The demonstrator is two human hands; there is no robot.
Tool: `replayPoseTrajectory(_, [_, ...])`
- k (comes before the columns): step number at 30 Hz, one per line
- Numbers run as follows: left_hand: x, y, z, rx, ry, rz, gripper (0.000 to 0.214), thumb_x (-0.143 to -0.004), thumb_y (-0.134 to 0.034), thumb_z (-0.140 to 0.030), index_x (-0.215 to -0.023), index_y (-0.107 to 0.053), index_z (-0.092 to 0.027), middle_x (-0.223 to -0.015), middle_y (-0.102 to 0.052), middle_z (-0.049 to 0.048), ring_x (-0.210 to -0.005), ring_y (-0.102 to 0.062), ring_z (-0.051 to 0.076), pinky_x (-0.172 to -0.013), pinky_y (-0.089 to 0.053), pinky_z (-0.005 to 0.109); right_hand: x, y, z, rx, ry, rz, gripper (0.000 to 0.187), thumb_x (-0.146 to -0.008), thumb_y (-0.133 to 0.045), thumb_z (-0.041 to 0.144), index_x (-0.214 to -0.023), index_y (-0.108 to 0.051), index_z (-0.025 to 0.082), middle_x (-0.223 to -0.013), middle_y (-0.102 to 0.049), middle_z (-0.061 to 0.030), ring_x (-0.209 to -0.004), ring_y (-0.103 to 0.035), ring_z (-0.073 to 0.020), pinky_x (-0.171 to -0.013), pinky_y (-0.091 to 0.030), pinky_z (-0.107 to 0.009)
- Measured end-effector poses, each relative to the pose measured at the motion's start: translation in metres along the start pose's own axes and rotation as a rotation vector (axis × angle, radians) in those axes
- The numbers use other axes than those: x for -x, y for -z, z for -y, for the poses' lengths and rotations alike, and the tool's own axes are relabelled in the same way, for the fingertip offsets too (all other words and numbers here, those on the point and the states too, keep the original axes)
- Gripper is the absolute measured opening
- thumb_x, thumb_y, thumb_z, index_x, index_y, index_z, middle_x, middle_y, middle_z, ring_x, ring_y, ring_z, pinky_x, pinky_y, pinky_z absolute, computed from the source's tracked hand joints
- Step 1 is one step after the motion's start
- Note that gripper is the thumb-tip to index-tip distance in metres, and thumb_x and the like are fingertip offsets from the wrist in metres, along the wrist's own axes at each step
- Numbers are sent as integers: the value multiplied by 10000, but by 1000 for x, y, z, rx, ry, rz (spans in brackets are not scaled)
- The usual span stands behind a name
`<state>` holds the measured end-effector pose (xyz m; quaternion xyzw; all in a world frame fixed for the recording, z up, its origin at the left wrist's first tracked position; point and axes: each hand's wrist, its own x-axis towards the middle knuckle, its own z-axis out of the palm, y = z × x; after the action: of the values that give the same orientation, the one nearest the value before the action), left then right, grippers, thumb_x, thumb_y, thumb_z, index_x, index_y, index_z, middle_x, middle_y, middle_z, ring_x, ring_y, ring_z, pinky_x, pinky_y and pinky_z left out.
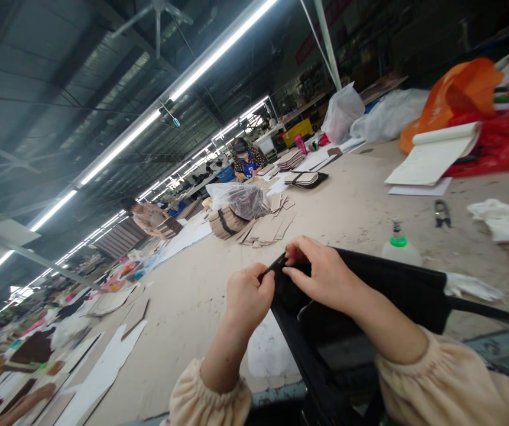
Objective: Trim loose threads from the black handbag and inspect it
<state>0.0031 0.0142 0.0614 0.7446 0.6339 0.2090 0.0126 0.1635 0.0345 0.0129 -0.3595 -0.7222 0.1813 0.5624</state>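
- Left hand [249, 297] and right hand [320, 273] both pinch the thin top edge of a smooth black bag [369, 313] at the tabletop's [347, 213] near edge.
- Flat tan card pieces [265, 228] lie fanned beyond.

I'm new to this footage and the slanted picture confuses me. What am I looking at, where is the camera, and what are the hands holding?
There is no machine here: a camera worn on a person's head looks down at their own two bare hands, tilted, so the room slants. The left hand and right hand both pinch the edge of a black piece, each grip closed on it. On the worktable lie a stack of cardboard cutouts, a green-capped bottle and a notepad. A co-worker and a second co-worker are farther along the table.
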Motion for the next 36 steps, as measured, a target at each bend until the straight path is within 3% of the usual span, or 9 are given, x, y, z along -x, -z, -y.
replayPoseTrajectory(4, [1, -1, 0, 5, -9, 0, 205, -805, -502, -260, -661, -611, -164, -539, -510, -24, -536, -426, 82, -528, -235, 208, 0, 0, -1, 42, 44, -23, 202, -738, -646, 64, -810, -497, 180, -779, -506, 22, -716, -493, -128, -672, -396, -252])
replayPoseTrajectory(14, [1, -2, -3, -9, -10, 0, 223, -797, -501, -241, -605, -574, -153, -524, -486, -22, -533, -412, 80, -525, -223, 215, 3, -10, -12, 51, 169, -21, 80, -855, -574, 142, -904, -616, 190, -890, -569, -17, -833, -542, -141, -775, -433, -254])
replayPoseTrajectory(22, [2, -4, -1, 18, -36, -5, 222, -800, -496, -240, -609, -575, -158, -521, -478, -26, -523, -404, 77, -518, -223, 216, 0, -2, -7, 212, 155, 169, 87, -887, -537, 140, -826, -582, 183, -863, -521, -11, -808, -503, -138, -708, -389, -239])
replayPoseTrajectory(28, [4, -3, -1, 54, -98, 1, 222, -811, -493, -238, -625, -582, -157, -536, -482, -24, -533, -412, 80, -524, -247, 213, -2, 2, 5, 366, 50, 190, 64, -880, -559, 163, -828, -581, 194, -867, -513, 0, -773, -502, -137, -652, -355, -249])
replayPoseTrajectory(36, [2, -1, 0, 170, -158, 66, 191, -830, -463, -186, -787, -649, -183, -656, -572, -31, -612, -488, 82, -577, -316, 196, 1, -8, 9, 362, -79, 92, 61, -867, -578, 184, -833, -616, 217, -874, -553, 8, -810, -530, -147, -681, -363, -251])
